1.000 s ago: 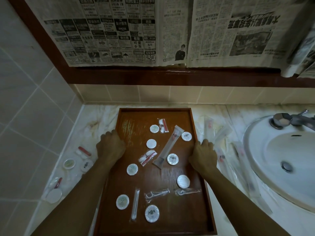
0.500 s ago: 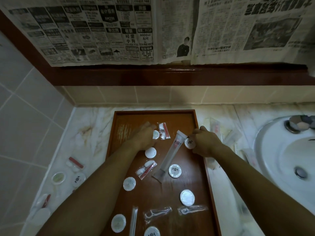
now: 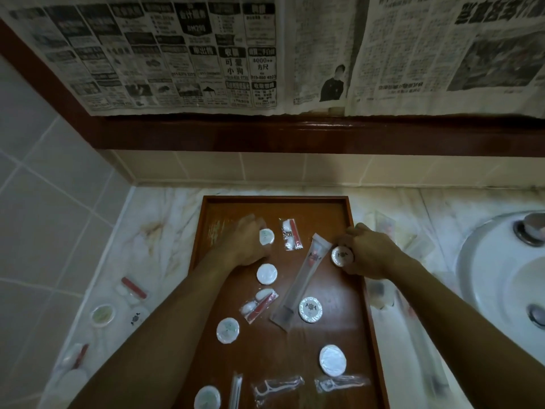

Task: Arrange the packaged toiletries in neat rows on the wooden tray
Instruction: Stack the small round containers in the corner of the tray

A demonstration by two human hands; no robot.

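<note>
A wooden tray (image 3: 277, 203) lies on the marble counter with packaged toiletries scattered over it. My left hand (image 3: 240, 242) pinches a round white soap packet (image 3: 266, 237) near the tray's far left. My right hand (image 3: 364, 252) grips another round packet (image 3: 342, 255) by the tray's right rim. Between them lie a red-and-white sachet (image 3: 290, 234) and a long toothbrush sleeve (image 3: 300, 280). More round packets (image 3: 267, 273), (image 3: 310, 309), (image 3: 227, 330), (image 3: 332, 360) and floss-pick bags (image 3: 277, 387) are spread nearer to me.
Left of the tray on the counter lie more packets (image 3: 103, 314) and a red-and-white sachet (image 3: 132, 289). Clear sleeves (image 3: 383, 231) lie right of the tray beside the white sink (image 3: 501, 278). Newspaper (image 3: 265, 54) hangs above the wooden ledge.
Both hands left the tray's side rims and reached inward and farther back. Each has taken hold of a round packet. The view has shifted slightly left and closer.
</note>
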